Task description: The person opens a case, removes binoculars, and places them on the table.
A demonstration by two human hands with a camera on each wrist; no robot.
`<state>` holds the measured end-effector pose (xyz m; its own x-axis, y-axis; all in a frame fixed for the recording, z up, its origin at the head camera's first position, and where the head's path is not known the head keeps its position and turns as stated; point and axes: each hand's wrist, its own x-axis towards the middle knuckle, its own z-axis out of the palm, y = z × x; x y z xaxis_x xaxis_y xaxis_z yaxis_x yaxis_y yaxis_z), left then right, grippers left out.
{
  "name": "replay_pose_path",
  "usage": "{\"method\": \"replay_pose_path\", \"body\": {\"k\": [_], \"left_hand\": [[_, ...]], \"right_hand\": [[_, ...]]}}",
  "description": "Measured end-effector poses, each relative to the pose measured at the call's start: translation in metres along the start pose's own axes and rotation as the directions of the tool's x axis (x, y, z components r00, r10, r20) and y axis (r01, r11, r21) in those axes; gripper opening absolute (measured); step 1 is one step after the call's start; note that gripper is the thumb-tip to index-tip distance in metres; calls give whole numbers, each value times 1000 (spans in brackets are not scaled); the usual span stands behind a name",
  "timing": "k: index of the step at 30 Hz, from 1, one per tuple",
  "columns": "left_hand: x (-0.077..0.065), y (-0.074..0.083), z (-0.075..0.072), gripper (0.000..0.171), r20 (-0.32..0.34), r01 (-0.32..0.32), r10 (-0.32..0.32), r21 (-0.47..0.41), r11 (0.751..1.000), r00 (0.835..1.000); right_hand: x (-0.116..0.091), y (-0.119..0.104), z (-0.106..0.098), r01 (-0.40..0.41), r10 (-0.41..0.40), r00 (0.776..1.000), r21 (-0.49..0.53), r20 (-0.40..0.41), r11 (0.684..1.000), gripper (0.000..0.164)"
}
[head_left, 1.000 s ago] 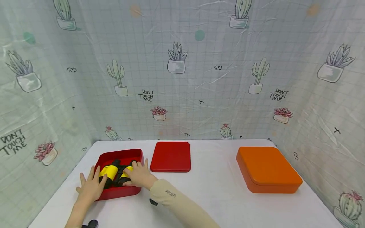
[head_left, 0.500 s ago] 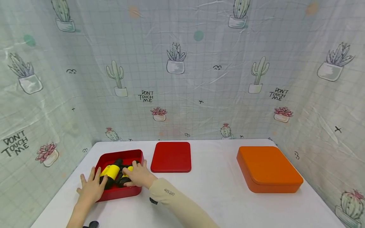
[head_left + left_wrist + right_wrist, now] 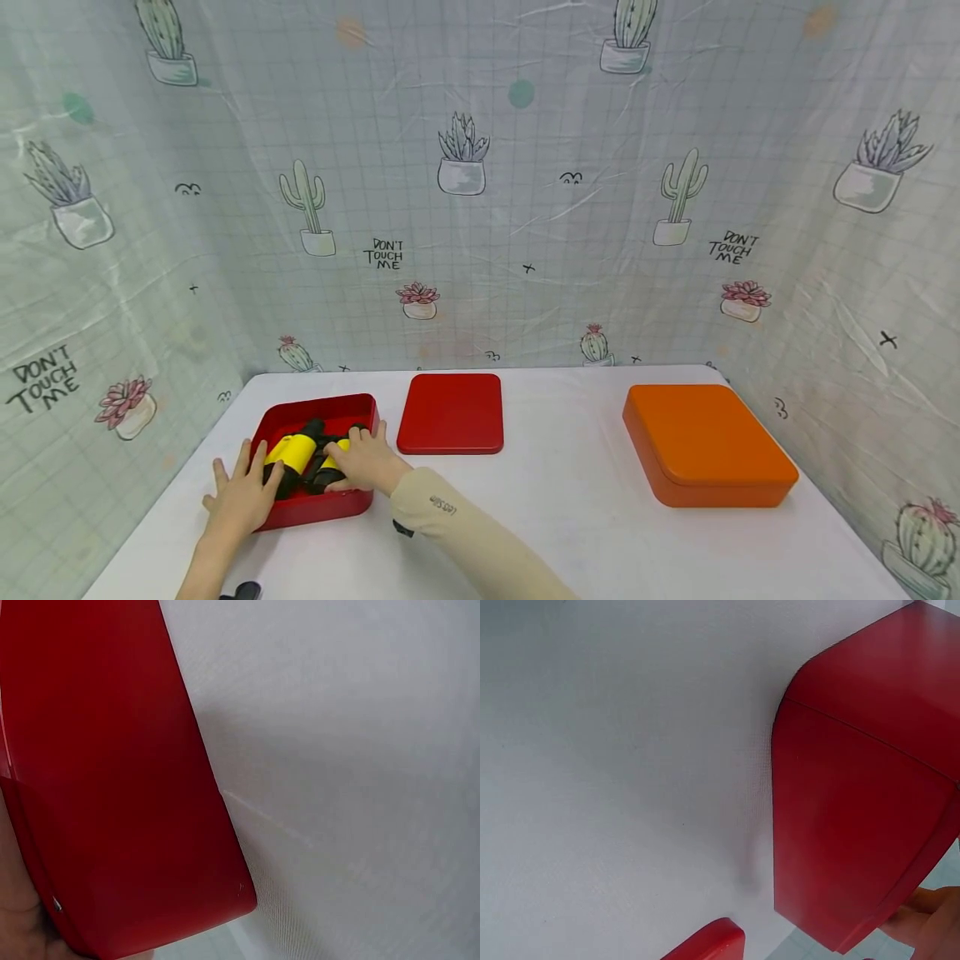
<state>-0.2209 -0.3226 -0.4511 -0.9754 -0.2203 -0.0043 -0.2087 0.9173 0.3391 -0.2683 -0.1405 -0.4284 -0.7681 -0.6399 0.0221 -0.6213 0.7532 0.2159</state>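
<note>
Yellow and black binoculars (image 3: 294, 454) lie inside an uncovered red box (image 3: 315, 510) at the left of the table. My left hand (image 3: 243, 496) lies over the box's left front corner, fingers spread, thumb side reaching to the left barrel. From the right, my right hand (image 3: 367, 460) reaches over the box wall, its spread fingers touching the right barrel and partly hiding it. In the left wrist view the box's red side (image 3: 112, 787) fills the left part. The right wrist view shows the box wall (image 3: 855, 825) with fingers (image 3: 915, 919) at its rim.
A flat red lid (image 3: 450, 414) lies right of the box on the white table (image 3: 570, 500). Farther right stands a closed orange box (image 3: 712, 442). A grey cactus-print curtain (image 3: 480, 225) surrounds the table at the back and sides.
Early in this second the binoculars shift slightly to the right inside the red box. Both hands keep nearly the same place, and little differs over the last half second.
</note>
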Motion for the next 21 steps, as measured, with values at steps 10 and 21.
{"method": "replay_pose_path", "body": {"k": [10, 21], "left_hand": [[1, 0, 3, 74, -20, 7, -7, -4, 1000, 1000], [2, 0, 2, 72, -21, 24, -24, 11, 1000, 999]], "right_hand": [[0, 2, 0, 49, -51, 995, -24, -85, 999, 54], [-4, 7, -5, 139, -137, 955, -12, -263, 990, 56]]}}
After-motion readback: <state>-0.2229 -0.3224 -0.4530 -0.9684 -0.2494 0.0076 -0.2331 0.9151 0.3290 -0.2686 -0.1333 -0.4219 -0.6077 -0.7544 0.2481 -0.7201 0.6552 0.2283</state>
